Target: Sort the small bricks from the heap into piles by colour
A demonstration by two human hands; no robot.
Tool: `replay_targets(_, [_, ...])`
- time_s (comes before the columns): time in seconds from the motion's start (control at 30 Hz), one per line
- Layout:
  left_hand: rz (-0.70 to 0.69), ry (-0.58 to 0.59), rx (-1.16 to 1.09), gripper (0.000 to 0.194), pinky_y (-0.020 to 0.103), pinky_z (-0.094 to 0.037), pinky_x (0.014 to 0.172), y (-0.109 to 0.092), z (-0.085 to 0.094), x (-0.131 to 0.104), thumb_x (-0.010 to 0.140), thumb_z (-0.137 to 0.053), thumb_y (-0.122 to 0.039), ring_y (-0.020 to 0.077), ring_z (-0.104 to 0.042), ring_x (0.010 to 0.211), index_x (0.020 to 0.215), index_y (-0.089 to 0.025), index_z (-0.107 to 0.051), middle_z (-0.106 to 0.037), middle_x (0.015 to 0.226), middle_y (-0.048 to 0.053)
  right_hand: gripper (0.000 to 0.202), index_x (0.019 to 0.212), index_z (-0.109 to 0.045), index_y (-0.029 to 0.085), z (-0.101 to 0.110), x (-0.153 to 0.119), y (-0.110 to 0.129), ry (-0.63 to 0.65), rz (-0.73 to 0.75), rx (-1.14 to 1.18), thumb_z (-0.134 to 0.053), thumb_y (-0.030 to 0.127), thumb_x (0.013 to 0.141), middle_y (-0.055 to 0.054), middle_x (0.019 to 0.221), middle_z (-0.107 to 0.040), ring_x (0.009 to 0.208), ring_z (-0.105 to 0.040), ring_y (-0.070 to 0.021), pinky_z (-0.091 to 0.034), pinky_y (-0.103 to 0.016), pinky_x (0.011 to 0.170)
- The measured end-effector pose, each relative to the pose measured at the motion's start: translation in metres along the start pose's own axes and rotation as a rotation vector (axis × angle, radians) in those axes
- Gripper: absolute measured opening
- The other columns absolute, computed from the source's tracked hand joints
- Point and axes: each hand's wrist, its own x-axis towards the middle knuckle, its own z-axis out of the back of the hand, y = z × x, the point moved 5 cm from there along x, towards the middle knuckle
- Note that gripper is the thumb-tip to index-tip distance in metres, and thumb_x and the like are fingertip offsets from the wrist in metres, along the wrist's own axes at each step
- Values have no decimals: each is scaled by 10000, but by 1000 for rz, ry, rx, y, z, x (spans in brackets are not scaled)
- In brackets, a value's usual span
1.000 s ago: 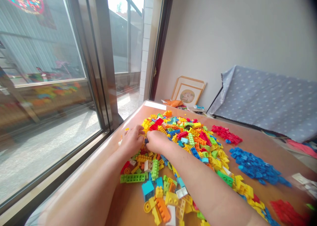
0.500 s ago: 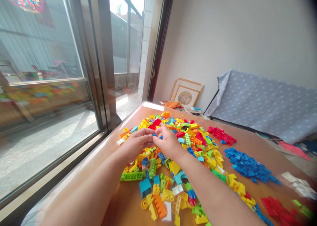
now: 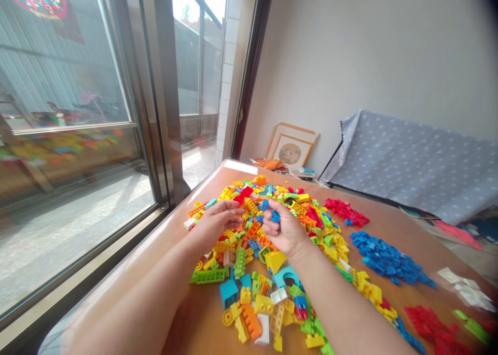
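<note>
Blue toy bricks [image 3: 275,216] show between the curled fingers of my right hand [image 3: 286,230], which is closed on them above the middle of a mixed heap. To its left, my left hand [image 3: 218,223] hovers over the heap with its fingers stretched out and apart, and no brick shows in it. Below both hands spreads the pile of loose building bricks in yellow, orange, green, red and blue, with a yellow brick [image 3: 275,261] and a turquoise arch brick [image 3: 286,277] near my right wrist. My forearms hide parts of the pile.
Sorted piles lie on the right of the brown table [image 3: 194,318]: red bricks [image 3: 347,212], blue bricks [image 3: 391,257], white bricks [image 3: 467,288] and more red ones [image 3: 433,328]. A glass window [image 3: 78,163] runs along the left. A dotted grey cloth [image 3: 416,163] hangs behind.
My hands were together at the blue bricks and have moved apart. My right hand has shifted right with the blue bricks; my left hand has let go and opened.
</note>
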Motion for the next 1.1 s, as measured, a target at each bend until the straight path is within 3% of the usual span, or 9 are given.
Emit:
replay_targets(0.1, [-17,-25,-9,338,362,-569,852,1,3,2,835,-738,-287,189,-712,862,1118,-154,-609,-727,1162,148,160,932,-616,160,7,-11,14,15,-41,201,-631,316,904,2,694,-608,436,-356,-40,-255,-142,374])
replay_targets(0.23, [-28,-41,3,333,369,-566,857,1,4,4,828,-733,-310,203,-716,879,1102,-158,-618,-737,1123,135,188,1013,-636,162,14,-22,27,12,-36,276,-562,331,975,-56,793,-667,461,-388,-49,-275,-127,358])
replay_targets(0.47, [-56,-82,116,323,396,-557,888,-5,2,1,842,-717,-371,213,-710,905,1079,-168,-633,-737,1091,110,218,875,-595,185,41,-16,34,-143,-4,233,-759,327,858,-32,777,-645,524,-475,-60,-285,-125,386])
replay_targets(0.57, [-52,-82,171,318,398,-555,893,-6,-1,-1,845,-711,-375,207,-703,898,1070,-165,-632,-735,1090,106,312,801,-567,186,52,-3,38,-164,53,30,-837,341,771,16,713,-601,476,-401,-44,-217,-143,375])
replay_targets(0.63, [-56,-79,195,318,397,-555,893,-6,-1,-1,844,-710,-373,203,-699,890,1068,-161,-633,-734,1088,103,320,796,-584,190,57,5,44,-187,131,-232,-841,375,751,39,674,-575,460,-368,-49,-181,-165,379])
replay_targets(0.77, [-71,-80,201,331,397,-553,883,-6,0,0,839,-720,-387,205,-700,888,1071,-166,-636,-733,1092,98,217,856,-693,184,41,8,55,-208,296,-889,-789,360,772,19,717,-622,575,-482,-98,-341,-201,485])
replay_targets(0.83, [-85,-90,195,324,387,-550,867,-7,1,1,835,-726,-381,202,-701,880,1064,-168,-643,-735,1083,97,174,899,-734,193,15,-3,49,-61,309,-1112,-744,339,804,-1,796,-676,680,-559,-137,-427,-239,588])
replay_targets(1.0, [-110,-122,156,299,348,-541,827,-10,3,-1,811,-754,-350,179,-696,834,1032,-172,-661,-742,1053,86,206,1038,-760,255,-68,-71,-11,682,93,-1280,-649,297,868,7,971,-759,843,-673,-168,-495,-263,764])
replay_targets(1.1, [-99,-127,142,300,340,-538,810,-10,5,-1,808,-763,-351,181,-698,830,1024,-169,-664,-745,1024,91,322,1168,-742,306,-97,-110,-50,1057,72,-1439,-650,353,862,1,1068,-769,891,-689,-189,-484,-268,755])
